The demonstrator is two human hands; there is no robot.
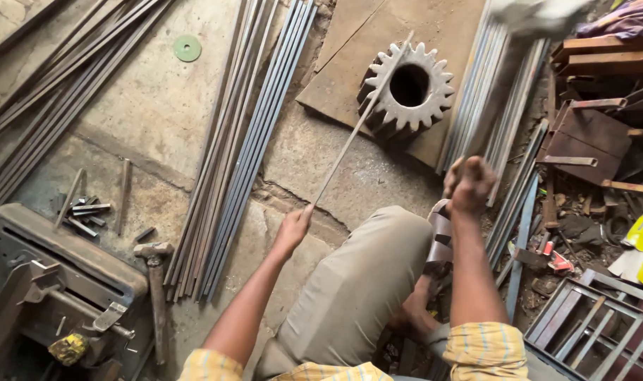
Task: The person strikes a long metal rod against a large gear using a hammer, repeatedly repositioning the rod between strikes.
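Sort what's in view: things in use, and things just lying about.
In use: thin metal rod in left hand; hammer handle in raised right hand; big gear under the rod.
Lying about: floor hammer, green disc, bundled bars, short offcuts.

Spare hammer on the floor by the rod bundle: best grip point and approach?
Grip the hammer mid-handle, coming from above. It lies flat with its head toward the top and its handle toward the person, free on both sides. The rod bundle crowds the head end, so fingers fit better lower down.
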